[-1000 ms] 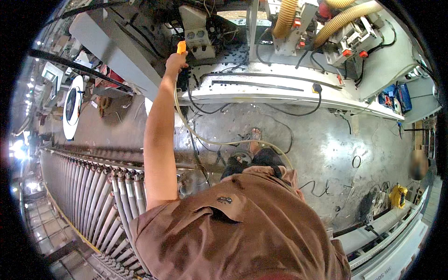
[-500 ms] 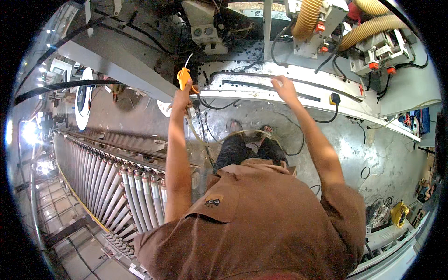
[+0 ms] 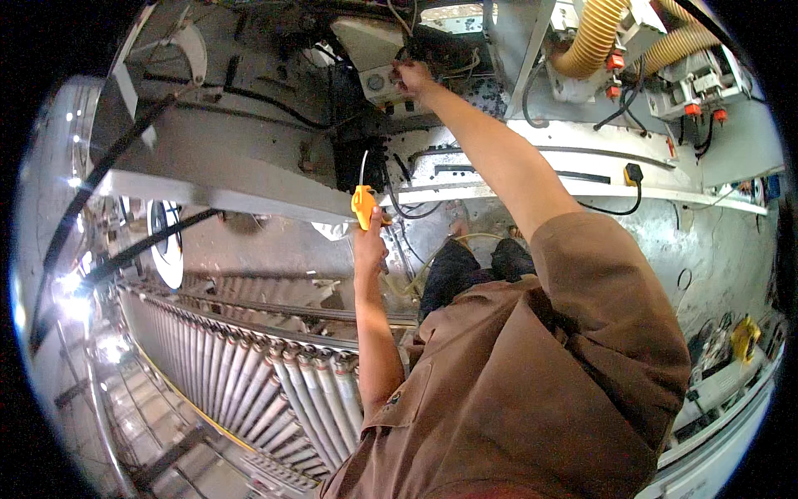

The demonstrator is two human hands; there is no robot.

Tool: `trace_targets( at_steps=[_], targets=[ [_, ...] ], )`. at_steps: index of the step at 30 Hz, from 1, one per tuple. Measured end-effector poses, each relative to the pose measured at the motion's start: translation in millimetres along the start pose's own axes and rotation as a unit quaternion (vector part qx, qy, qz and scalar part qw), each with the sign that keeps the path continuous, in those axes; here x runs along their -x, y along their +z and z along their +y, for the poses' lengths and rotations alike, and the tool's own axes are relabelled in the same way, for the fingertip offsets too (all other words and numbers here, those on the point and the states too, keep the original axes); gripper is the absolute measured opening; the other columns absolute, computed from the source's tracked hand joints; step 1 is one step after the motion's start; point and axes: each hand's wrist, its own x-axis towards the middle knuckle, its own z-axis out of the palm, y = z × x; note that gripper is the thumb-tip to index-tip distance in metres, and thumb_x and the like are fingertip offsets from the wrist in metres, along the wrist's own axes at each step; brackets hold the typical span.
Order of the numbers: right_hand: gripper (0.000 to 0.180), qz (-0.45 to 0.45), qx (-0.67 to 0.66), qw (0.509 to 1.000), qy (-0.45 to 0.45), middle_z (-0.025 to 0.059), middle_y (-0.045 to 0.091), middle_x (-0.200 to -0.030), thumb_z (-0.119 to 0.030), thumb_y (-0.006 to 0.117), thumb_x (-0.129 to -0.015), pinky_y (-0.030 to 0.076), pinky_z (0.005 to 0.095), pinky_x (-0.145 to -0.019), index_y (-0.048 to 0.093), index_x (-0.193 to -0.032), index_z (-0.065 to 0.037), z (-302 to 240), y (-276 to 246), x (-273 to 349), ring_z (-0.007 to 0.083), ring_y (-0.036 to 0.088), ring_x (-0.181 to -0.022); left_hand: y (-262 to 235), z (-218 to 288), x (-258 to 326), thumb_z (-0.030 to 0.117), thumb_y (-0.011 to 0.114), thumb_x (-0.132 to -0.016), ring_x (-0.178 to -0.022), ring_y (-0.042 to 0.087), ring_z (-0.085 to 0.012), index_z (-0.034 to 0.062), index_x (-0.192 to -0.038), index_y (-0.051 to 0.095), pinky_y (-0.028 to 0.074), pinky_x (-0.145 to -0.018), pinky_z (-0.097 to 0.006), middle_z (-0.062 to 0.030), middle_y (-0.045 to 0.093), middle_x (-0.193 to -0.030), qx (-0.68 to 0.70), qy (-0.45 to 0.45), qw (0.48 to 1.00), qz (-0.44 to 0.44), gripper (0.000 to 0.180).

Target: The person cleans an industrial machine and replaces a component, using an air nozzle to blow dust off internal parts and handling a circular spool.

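Note:
My left hand [image 3: 371, 244] is closed round the handle of a yellow air blow gun [image 3: 363, 206], whose thin pale nozzle points up and away from me. A pale hose [image 3: 403, 289] trails from below that hand across my legs. Stretched far forward, my right hand [image 3: 411, 79] is at a light grey machine block with round dials [image 3: 376, 83]. Its fingers are bent at the block's right edge; what they touch or hold there is hidden. Dark specks lie over the white machine bed [image 3: 465, 141] below the block.
A roller conveyor [image 3: 274, 391] runs along my left. Ribbed tan hoses [image 3: 594, 37] and red-tipped fittings [image 3: 613, 62] are at the far right. A black cable with a yellow-and-black plug [image 3: 633, 175] hangs over the bed's near edge. Dark bars cross at left.
My right hand has moved from above the white bed forward and left to the dial block. My view has shifted and turned; the left hand still holds the air blow gun.

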Motion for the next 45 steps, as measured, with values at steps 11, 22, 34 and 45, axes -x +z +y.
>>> trace_targets(
  at_steps=[11, 22, 34, 45],
  targets=[
    [0.062, 0.452, -0.007, 0.884, -0.116, 0.0181, 0.065, -0.119, -0.033, 0.059, -0.105, 0.062, 0.0355, -0.077, 0.039, -0.149, 0.005, 265.9, -326.7, 353.8, 0.0259, 0.070, -0.096, 5.2, 111.6, -121.5, 0.072, 0.055, -0.097, -0.042, 0.051, -0.0174, 0.0069, -0.092, 0.076, 0.039, -0.044, -0.035, -0.0033, 0.054, -0.054, -0.165, -0.038, 0.984, -0.052, 0.069],
    [0.055, 0.220, 0.101, 0.968, -0.060, 0.0167, 0.063, -0.135, -0.033, 0.069, -0.102, 0.051, 0.0382, -0.101, 0.049, -0.144, -0.003, 129.4, -214.3, 426.8, 0.0269, 0.065, -0.117, 135.5, 195.6, -191.1, 0.072, 0.057, -0.096, -0.060, 0.060, -0.0166, -0.0011, -0.093, 0.068, 0.044, -0.051, -0.032, -0.0058, 0.058, -0.070, -0.146, 0.026, 0.982, -0.118, 0.074],
    [0.039, 0.207, 0.228, 0.947, -0.092, 0.0140, 0.061, -0.075, -0.041, 0.051, -0.109, 0.044, 0.0390, -0.058, 0.063, -0.116, -0.004, 36.9, -152.0, 392.9, 0.0220, 0.056, -0.064, 271.6, 95.2, -80.5, 0.055, 0.054, -0.105, -0.107, 0.061, -0.0269, -0.0014, -0.128, 0.057, 0.048, -0.099, -0.044, -0.0167, 0.066, -0.113, -0.026, 0.228, 0.900, -0.371, 0.061],
    [0.041, 0.461, 0.236, 0.854, 0.044, 0.0032, 0.053, -0.080, -0.039, 0.049, -0.111, 0.041, 0.0316, -0.065, 0.061, -0.105, 0.000, 138.4, -179.2, 538.1, 0.0137, 0.049, -0.073, 432.6, 295.9, -459.3, 0.035, 0.046, -0.105, -0.139, 0.047, -0.0378, 0.0009, -0.137, 0.061, 0.035, -0.118, -0.054, -0.0221, 0.054, -0.147, -0.567, 0.584, 0.578, -0.067, 0.049]
  ],
)
